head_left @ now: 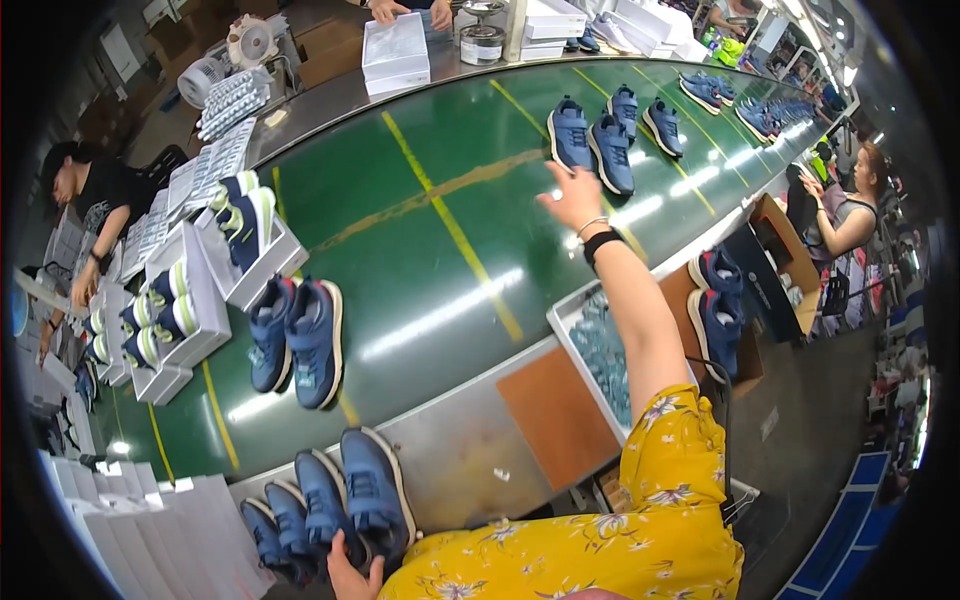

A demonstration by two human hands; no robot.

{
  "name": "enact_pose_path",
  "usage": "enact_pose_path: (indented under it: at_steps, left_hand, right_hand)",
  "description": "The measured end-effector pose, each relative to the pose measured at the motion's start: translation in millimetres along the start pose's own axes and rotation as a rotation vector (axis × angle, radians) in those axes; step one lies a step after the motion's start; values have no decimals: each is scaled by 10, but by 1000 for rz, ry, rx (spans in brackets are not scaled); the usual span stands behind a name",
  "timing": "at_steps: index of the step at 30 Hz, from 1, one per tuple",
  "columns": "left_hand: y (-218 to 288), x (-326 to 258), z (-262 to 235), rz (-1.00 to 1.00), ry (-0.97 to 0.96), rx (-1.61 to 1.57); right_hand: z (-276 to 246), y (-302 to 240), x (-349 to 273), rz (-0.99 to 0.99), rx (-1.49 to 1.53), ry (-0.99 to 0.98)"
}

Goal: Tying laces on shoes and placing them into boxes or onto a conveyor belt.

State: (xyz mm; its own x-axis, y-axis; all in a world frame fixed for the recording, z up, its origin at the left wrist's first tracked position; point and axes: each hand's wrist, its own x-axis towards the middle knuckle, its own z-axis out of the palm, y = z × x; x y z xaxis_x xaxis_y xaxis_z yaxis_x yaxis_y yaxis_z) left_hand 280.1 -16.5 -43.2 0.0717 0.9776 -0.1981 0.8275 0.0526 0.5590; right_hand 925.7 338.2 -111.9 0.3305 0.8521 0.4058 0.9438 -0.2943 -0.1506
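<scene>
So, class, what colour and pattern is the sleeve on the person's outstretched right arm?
Yellow with a floral print sleeve, clearest in the head view.

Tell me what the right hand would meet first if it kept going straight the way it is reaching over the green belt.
The right hand, open with fingers spread, points up the conveyor belt toward the pair of blue shoes just beyond its fingertips. That pair would likely come first; depth is hard to judge, but nothing else shows between.

A long green conveyor belt point(440, 250) runs from seven to one o'clock; grey floor point(810, 400) at four; bright lamps, perhaps windows, at two.
</scene>
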Motion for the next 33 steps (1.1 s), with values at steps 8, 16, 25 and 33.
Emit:
enact_pose_path:
  at_steps: [8, 16, 25, 33]
  left_hand:
    - [84, 314, 200, -322, -48, -38]
    - [-428, 25, 572, -356, 101, 270]
    - [-103, 296, 558, -220, 315, 204]
    - [90, 347, 307, -208, -8, 322]
  right_hand:
    - [700, 890, 1297, 431, -155, 10]
    - [943, 1038, 1733, 500, -253, -128]
    - [571, 275, 888, 75, 76, 117]
    - [-990, -1035, -835, -826, 354, -143]
